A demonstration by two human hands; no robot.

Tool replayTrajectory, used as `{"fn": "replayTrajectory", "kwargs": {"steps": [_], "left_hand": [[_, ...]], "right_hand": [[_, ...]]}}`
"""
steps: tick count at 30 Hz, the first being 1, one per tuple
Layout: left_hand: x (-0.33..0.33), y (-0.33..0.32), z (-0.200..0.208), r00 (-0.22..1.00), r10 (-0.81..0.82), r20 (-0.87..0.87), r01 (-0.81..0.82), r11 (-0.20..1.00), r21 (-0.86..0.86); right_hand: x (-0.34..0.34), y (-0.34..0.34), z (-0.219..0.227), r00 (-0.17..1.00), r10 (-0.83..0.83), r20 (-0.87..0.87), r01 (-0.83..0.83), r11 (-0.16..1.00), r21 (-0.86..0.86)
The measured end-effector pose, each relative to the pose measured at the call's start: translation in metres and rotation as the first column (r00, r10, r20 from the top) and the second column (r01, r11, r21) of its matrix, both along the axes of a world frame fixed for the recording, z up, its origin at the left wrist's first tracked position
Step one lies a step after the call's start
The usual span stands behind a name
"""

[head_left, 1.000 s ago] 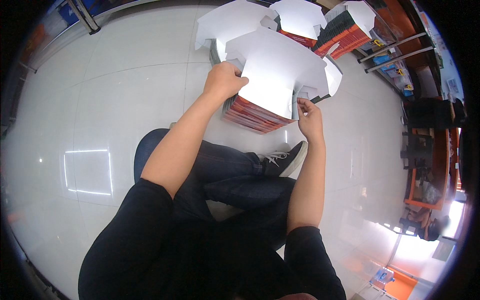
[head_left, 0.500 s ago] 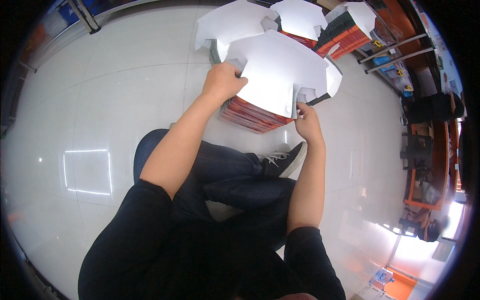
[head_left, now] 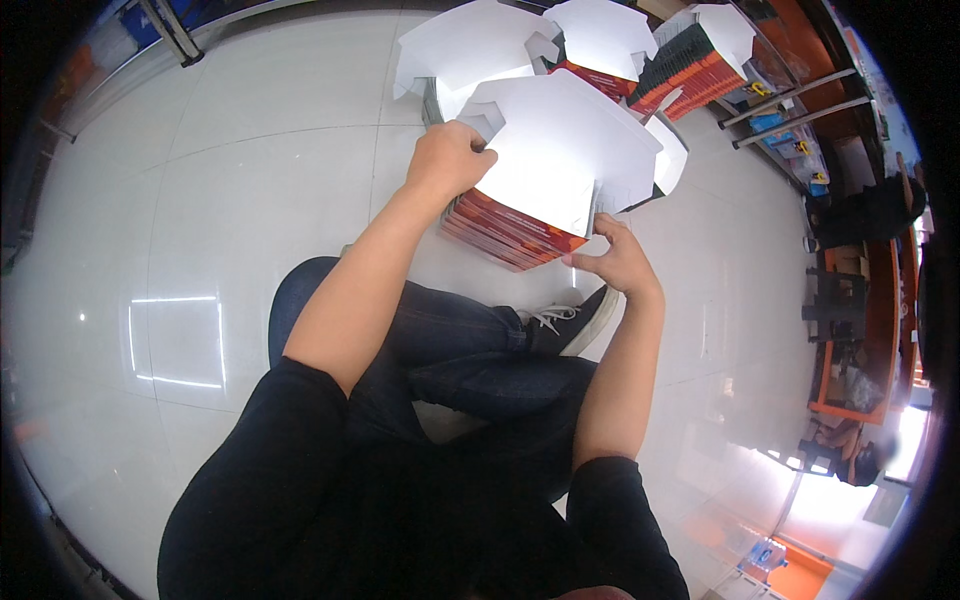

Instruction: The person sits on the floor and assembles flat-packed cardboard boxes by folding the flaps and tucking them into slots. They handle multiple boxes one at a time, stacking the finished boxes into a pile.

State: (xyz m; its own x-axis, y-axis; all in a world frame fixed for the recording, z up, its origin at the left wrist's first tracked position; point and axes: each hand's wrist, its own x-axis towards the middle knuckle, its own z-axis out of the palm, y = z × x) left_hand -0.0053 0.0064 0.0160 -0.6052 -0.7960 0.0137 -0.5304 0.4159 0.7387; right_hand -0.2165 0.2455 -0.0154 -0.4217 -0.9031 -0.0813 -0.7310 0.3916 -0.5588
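Note:
A stack of nested red cartons (head_left: 515, 236) with white insides stands on the floor in front of my crossed legs. The top carton's white lid flap (head_left: 560, 130) is raised and leans away from me. My left hand (head_left: 450, 160) is closed on the stack's left edge, thumb over the white inside, its other fingers partly hidden. At the right front corner, my right hand (head_left: 622, 258) grips the stack, with the thumb by the red front and the fingers at the side.
Behind it stand more carton stacks: one at the back left (head_left: 470, 55), one at the back middle (head_left: 600, 40) and one at the back right (head_left: 690, 70). Metal rack legs (head_left: 172, 35) rise at the far left. Shelving (head_left: 790, 110) lines the right side. My shoe (head_left: 570, 320) lies near the stack.
My right hand has shifted slightly down and turned, its thumb now out at the front corner. The raised white flap has tipped a little toward me. My left hand stays in place.

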Motion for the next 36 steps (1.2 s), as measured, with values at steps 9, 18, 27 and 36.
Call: {"fn": "replayTrajectory", "kwargs": {"steps": [9,18,27,36], "left_hand": [[-0.003,0.009,0.004,1.0,0.012,0.023,-0.012,1.0,-0.006],[-0.006,-0.001,-0.005,0.999,0.015,0.029,-0.015,1.0,0.013],[-0.006,0.006,-0.003,1.0,0.02,0.021,-0.02,0.999,-0.03],[-0.006,0.001,-0.004,0.999,0.014,0.044,-0.013,0.999,-0.038]], "right_hand": [[0.018,-0.005,0.022,0.999,0.03,0.038,-0.029,0.999,-0.032],[0.011,-0.008,0.008,0.994,-0.016,0.104,0.024,0.997,-0.074],[0.022,-0.01,0.017,0.996,-0.076,-0.047,0.066,0.98,-0.186],[0.016,-0.022,-0.001,0.88,-0.339,0.331,0.409,0.897,-0.168]]}}
